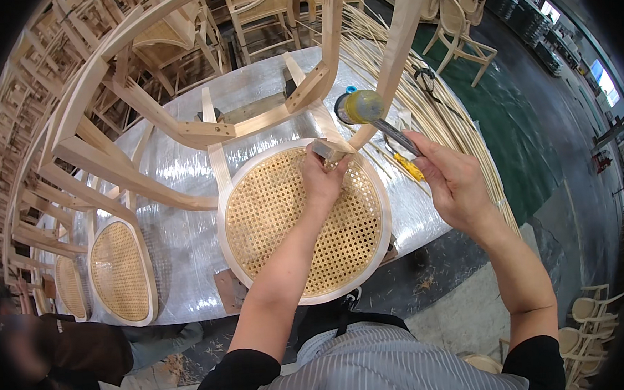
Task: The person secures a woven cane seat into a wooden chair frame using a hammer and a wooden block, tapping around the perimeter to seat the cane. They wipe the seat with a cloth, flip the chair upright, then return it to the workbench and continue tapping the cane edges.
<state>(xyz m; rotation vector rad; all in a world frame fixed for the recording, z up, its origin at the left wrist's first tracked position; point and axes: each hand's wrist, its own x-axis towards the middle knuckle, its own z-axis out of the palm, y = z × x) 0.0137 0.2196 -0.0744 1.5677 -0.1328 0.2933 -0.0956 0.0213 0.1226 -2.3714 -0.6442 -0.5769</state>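
At the far left, stacked bare wooden chair frames (30,148) rise beside a worktable wrapped in clear plastic film (186,238), where two oval cane-backed chair parts (119,271) lie near the table's left end. At the centre of the table lies a round woven-cane seat panel in a pale wooden rim (303,224), joined to an unfinished wooden chair frame (201,130) that arches above it. The left hand (323,178) rests on the panel's upper edge, its fingers clamped around a small wooden block (327,150) pressed against the rim. Just to the right, the right hand (454,183) is closed around the dark handle of a mallet with a yellow head (364,107), which hangs above the block. Behind it, a bundle of long pale rattan strips (428,109) fans across the table's right edge, above a green workshop floor (529,131) where more finished chairs (459,29) stand.
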